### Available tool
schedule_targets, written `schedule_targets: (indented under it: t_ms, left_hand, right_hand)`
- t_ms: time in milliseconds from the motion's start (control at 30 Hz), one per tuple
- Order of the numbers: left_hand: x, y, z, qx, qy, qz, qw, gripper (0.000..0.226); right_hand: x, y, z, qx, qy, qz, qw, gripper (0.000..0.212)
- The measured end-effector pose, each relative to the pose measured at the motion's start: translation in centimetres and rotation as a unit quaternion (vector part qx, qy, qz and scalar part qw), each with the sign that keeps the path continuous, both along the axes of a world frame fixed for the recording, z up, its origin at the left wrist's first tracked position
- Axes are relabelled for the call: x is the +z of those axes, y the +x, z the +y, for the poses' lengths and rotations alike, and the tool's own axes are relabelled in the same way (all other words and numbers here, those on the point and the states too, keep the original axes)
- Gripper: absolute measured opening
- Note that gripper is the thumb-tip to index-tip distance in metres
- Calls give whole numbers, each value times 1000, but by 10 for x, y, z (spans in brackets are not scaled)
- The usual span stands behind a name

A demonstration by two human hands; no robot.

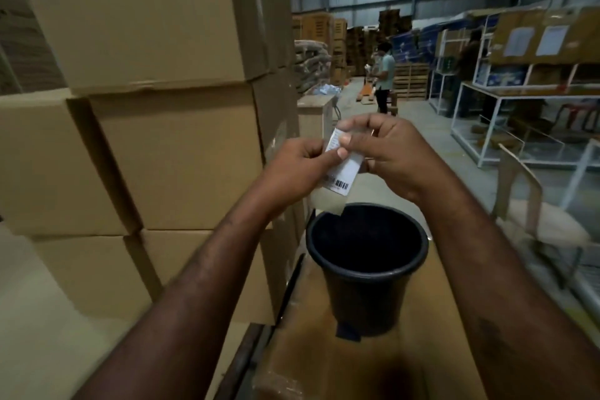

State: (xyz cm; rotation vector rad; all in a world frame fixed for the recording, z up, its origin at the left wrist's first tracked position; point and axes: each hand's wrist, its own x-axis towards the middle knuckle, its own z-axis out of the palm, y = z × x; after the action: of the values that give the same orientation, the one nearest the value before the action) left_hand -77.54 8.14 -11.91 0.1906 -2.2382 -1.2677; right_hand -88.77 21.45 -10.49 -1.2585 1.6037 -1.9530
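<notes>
A white label with a barcode at its lower end is held up between both hands, above a black bucket. My left hand pinches its left edge with thumb and fingers. My right hand pinches its top, thumb on the front. The bucket stands open and dark inside on a brown cardboard surface.
Stacked cardboard boxes fill the left side, close to my left arm. An aisle runs ahead, where a person stands. White metal racks with cartons line the right. A cardboard flap sticks up at right.
</notes>
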Motion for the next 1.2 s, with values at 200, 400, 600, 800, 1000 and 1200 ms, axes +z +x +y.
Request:
schedule_targets:
  t_ms: [200,400,600,800,1000,1200]
  left_hand:
    - [-58,-51,3,-48,117,-85,988,18]
    - [-98,-81,8,-8,130,-111,985,4]
    - [-135,-103,4,85,20,-133,987,4]
    - [-163,-117,1,145,-136,-202,959,19]
    - [-179,-119,-3,123,-170,-229,951,24]
    - [-191,-118,-13,113,-155,-253,948,47]
  right_hand:
    - [-50,-53,23,-73,66,-78,992,7]
    - [-101,-96,28,-128,136,-114,976,8]
    - [-148,-116,16,-187,217,-62,956,36]
    - [-177,-119,1,-250,302,35,919,30]
    - [-193,-120,-9,-249,358,111,893,31]
    - [-202,-124,-13,-232,382,117,887,33]
